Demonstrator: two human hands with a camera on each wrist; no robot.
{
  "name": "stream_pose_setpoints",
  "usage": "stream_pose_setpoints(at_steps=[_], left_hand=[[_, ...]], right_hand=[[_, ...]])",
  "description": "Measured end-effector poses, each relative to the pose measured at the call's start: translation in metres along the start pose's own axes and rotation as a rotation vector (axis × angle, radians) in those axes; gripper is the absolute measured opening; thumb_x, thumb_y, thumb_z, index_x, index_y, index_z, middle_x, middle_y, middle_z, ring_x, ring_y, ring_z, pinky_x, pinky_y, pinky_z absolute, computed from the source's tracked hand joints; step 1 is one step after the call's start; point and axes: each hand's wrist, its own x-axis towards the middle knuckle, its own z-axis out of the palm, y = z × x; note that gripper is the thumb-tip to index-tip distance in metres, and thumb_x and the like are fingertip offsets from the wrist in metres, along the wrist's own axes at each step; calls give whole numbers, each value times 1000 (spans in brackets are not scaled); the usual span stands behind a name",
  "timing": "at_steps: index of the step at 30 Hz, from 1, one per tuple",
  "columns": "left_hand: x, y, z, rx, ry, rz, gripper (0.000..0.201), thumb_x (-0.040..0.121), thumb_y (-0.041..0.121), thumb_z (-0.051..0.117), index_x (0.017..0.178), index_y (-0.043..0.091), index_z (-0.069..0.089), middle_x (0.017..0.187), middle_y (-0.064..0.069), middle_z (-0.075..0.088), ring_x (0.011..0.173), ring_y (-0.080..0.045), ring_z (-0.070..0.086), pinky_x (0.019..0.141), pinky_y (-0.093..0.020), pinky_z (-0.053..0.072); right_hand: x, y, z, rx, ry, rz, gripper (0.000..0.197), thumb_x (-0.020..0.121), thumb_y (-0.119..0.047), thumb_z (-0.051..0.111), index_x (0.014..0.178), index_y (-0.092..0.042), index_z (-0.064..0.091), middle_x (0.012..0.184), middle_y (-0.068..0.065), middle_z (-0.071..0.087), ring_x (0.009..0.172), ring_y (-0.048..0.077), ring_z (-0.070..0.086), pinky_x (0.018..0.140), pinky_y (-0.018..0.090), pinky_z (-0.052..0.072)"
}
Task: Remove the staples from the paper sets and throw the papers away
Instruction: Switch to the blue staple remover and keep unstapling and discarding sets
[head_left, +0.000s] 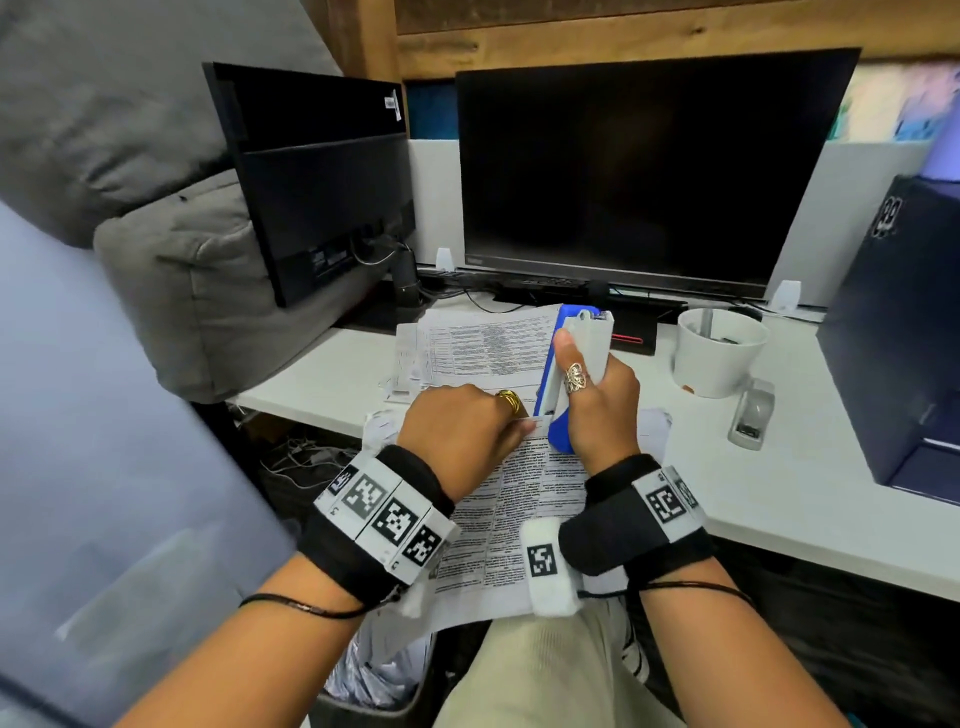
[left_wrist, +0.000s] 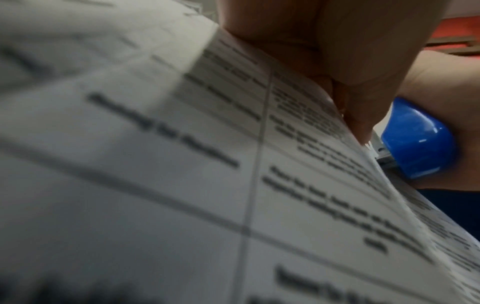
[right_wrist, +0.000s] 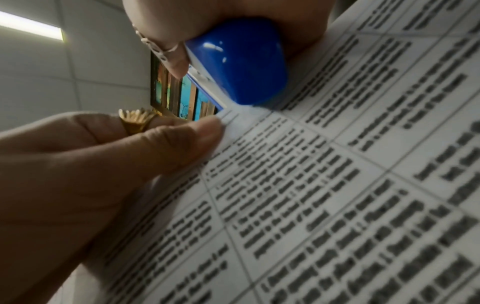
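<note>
both hands busy, left hand (head_left: 464, 431) pinching paper set (head_left: 524, 499) corner, right hand (head_left: 597, 400) gripping blue stapler (head_left: 563, 364)

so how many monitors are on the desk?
2: a large black monitor facing the person at centre, and a second black monitor at left, turned with its back showing. Others may sit out of frame.

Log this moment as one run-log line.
left hand: pinches paper set corner | right hand: grips blue stapler | staple: unseen

White desk (head_left: 779, 483) under wooden wall (head_left: 623, 31), grey cushions (head_left: 171, 270) left, ceiling light (right_wrist: 28, 24).
</note>
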Motion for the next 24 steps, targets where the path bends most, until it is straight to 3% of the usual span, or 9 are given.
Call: stream_pose_setpoints(at_steps=[5,11,17,21,24], left_hand=[[0,3,-1,-3,-6,1,42,97,48,29,103,22,61,94,0,67,87,-22,62,61,-26,35],[1,5,1,7,-24,15,40,98,46,29,105,22,60,98,0,67,90,-22,62,63,-27,37],[2,2,5,43,-92,33,38,97,47,32,106,21,59,98,-4,66,92,-27,61,64,-29,35],[2,4,8,31,-89,41,38,97,47,32,106,21,60,98,-4,66,91,-26,61,64,-29,36],[2,4,8,19,-93,40,39,97,47,32,107,22,60,98,-4,66,91,-26,61,65,-28,36]], right_hand=[[3,2,3,27,10,45,37,91,-31,55,112,-2,62,102,9,70,84,15,68,60,17,53],[4,3,3,83,-4,87,35,91,-27,57,114,-1,61,103,10,69,80,9,67,57,12,49],[6,4,-3,237,-1,280,39,88,-40,59,113,-10,62,104,9,69,95,25,66,80,34,54],[4,10,-3,203,20,228,36,92,-32,55,119,-8,60,107,7,69,94,20,66,71,21,52],[4,11,-2,198,39,206,36,92,-30,55,118,-5,59,100,5,68,85,14,66,63,15,50]])
